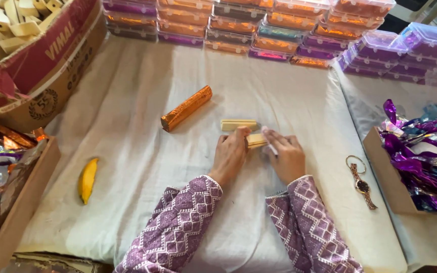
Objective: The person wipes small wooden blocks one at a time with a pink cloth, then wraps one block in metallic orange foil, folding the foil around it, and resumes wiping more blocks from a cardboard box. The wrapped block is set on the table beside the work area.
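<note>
Nearest, at 6 o'clock: two purple patterned sleeves (pixel 299 227) reaching up onto the white cloth (pixel 142 167).

Just beyond, at centre: left hand (pixel 230 154) and right hand (pixel 284 155) side by side, both closed around a pale wooden block (pixel 255 140) pinched between them. Block lying with long axis 9-to-3, tilted slightly. Left fingers over its 9 o'clock end; right fingers at its 3 o'clock end, seemingly pressing a scrap of clear wrap there.

Directly at 12 o'clock from the hands, close by: a second wooden block (pixel 238 124), same 9-to-3 axis, untouched, nearer the left hand.

At 10 o'clock: a gold foil-wrapped stick (pixel 186 108), lying diagonally.

Off at 9 o'clock: a banana (pixel 87 180). At 3 o'clock: a wristwatch (pixel 362 183).

Farthest, at 12 o'clock: stacked clear boxes (pixel 279 25) of orange and purple.
</note>
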